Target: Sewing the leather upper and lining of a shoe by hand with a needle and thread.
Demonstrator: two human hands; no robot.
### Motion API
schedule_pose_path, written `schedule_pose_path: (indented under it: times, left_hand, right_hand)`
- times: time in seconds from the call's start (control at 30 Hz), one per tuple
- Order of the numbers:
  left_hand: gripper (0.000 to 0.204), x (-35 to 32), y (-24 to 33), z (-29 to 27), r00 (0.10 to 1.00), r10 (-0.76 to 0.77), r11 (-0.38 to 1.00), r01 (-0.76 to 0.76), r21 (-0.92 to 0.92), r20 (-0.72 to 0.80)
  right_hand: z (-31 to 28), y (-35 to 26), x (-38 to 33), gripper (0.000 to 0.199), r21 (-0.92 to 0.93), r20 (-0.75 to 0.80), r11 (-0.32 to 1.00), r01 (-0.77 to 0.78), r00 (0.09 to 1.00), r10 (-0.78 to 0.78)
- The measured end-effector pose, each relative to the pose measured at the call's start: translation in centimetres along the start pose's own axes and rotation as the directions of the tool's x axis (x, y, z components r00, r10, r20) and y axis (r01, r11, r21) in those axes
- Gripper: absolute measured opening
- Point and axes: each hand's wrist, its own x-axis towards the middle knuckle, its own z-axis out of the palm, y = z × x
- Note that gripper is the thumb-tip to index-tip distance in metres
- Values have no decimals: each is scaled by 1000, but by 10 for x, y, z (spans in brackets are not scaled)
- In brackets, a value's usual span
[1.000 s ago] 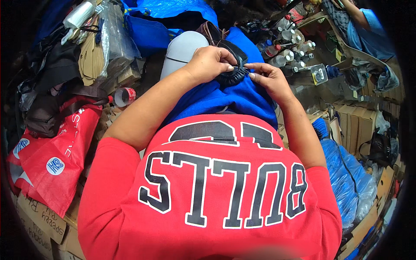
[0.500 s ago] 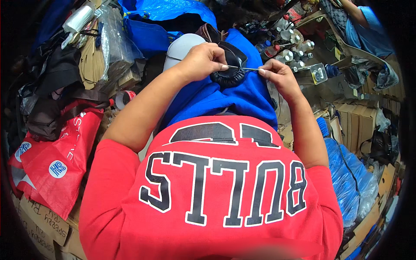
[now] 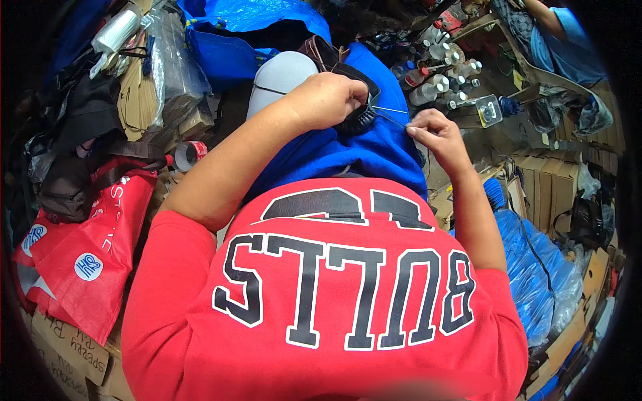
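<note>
A black leather shoe (image 3: 358, 123) with a ridged, gathered edge rests on the blue cloth (image 3: 321, 154) across my lap, partly covered by my left hand. My left hand (image 3: 331, 100) is closed at the shoe's upper part, its fingertips bent inward and mostly hidden. From the shoe a thin needle-like metal tool (image 3: 391, 109) sticks out to the right. A dark thread (image 3: 393, 120) runs from the same spot to my right hand (image 3: 436, 134), which pinches it between thumb and fingers. Close by on the left, a light grey rounded pad (image 3: 284, 72) has a dark cord around it.
Several plastic bottles (image 3: 438, 83) stand beyond my right hand. At the left lies a red bag (image 3: 100, 247); flattened cardboard (image 3: 137, 103) is stacked behind it. Blue plastic wrap (image 3: 535, 274) and boxes (image 3: 548, 184) are at the right. Another person's arm (image 3: 547, 20) shows top right.
My left hand has moved right and up from the thread onto the shoe. My right hand has shifted slightly right and down with the thread. The metal tool now stands free of my right fingers.
</note>
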Motion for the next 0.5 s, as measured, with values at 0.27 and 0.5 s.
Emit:
schedule_pose_path:
  times: [0.27,0.5]
  left_hand:
    - [40,18,20,0,984,-173,973,165,161,37]
    - [40,17,11,9,986,-122,978,139,155,-115]
  right_hand:
    - [-15,-23,20,12,84,31,996,-40,999,38]
    - [-2,-42,37,16,-651,-120,729,209,921,-372]
